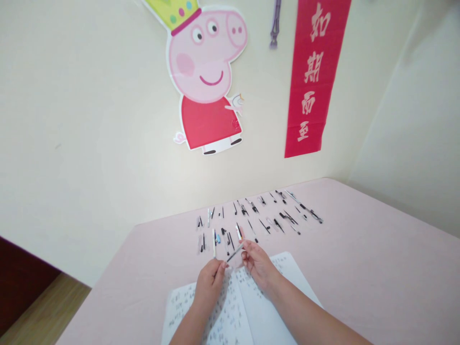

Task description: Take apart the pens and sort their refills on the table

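Note:
A slim pen [235, 252], clear with a dark core, spans the gap between my two hands above an open notebook [266, 316]. At its lower left end my left hand [211, 277] pinches it between thumb and fingers. The upper right end sits in the closed fingertips of my right hand [259, 262]. Handwriting covers the notebook's left page and part of the right one. Just beyond my hands lie rows of pen parts: a white pen barrel [214, 243], a light blue piece [218, 238], and several dark refills and caps [231, 240].
The pink-covered table [359, 258] meets the wall at the back. Another row of pen parts [253, 206] runs along its far side, with long pens [305, 206] at the right. A cartoon pig cutout [210, 120] and a red banner [312, 96] hang on the wall.

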A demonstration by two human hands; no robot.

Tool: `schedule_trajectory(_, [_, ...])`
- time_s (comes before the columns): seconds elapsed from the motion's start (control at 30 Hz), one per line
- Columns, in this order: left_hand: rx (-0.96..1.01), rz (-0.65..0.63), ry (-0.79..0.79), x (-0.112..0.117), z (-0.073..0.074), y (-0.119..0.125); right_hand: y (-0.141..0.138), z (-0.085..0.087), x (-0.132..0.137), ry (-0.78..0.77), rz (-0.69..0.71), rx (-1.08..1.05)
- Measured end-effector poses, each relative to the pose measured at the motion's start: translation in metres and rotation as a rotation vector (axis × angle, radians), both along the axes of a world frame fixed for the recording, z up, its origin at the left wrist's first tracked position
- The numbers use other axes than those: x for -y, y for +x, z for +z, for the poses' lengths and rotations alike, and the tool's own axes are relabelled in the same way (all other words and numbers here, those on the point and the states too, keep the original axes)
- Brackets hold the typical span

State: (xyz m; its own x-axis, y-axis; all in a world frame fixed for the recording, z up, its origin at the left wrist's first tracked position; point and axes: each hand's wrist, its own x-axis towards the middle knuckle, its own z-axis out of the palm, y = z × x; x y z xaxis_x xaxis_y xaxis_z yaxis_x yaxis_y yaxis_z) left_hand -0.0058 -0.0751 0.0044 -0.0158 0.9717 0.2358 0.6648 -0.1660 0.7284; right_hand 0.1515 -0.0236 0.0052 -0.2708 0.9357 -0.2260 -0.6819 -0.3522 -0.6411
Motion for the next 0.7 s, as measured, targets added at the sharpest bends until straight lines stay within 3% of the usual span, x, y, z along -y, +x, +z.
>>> schedule_trajectory(0.7, [0.017, 0.032, -0.024, -0.0032, -0.0046, -0.0032, 0.0003, -0.0049, -0.0041, 0.004, -0.079, -0.031])
